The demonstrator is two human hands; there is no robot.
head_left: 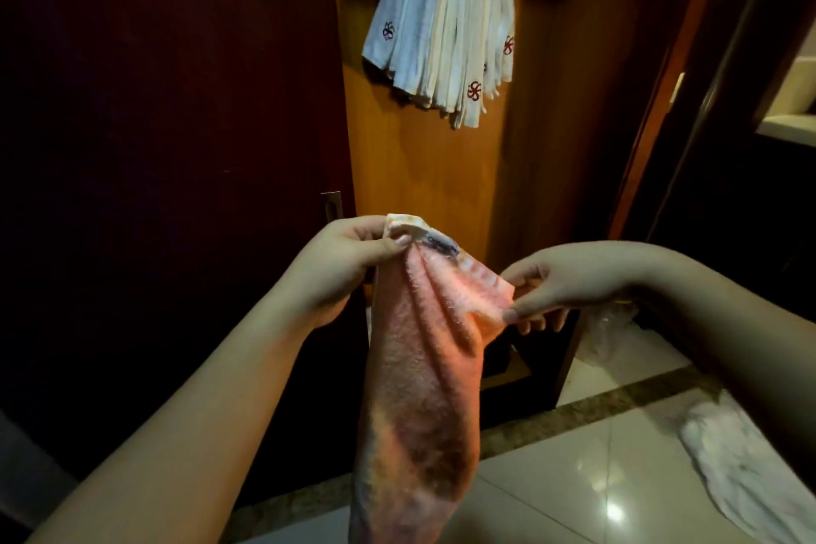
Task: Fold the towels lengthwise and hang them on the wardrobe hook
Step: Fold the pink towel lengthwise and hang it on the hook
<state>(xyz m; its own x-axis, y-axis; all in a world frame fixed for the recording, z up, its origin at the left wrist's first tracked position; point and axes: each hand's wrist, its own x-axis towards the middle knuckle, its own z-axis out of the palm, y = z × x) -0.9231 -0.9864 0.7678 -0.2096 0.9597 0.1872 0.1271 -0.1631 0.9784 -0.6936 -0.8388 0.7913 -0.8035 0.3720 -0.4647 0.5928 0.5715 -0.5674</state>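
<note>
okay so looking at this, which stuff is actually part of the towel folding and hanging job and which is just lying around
Part of the job:
- pink terry towel, pinched at its top edge by the left hand and right hand
- white folded towels with red logos, already hanging on the wooden wardrobe panel
- white crumpled cloth on the tiled floor, probably another towel

Just lying about:
- clear plastic bag

Dim room, dark wooden panels (168, 102), glossy tiled floor (574, 477)

Hotel-style bedroom, wooden wardrobe (424, 172), monogrammed white towels (441, 35) on its hook, glossy tiled floor (596, 455)
</note>
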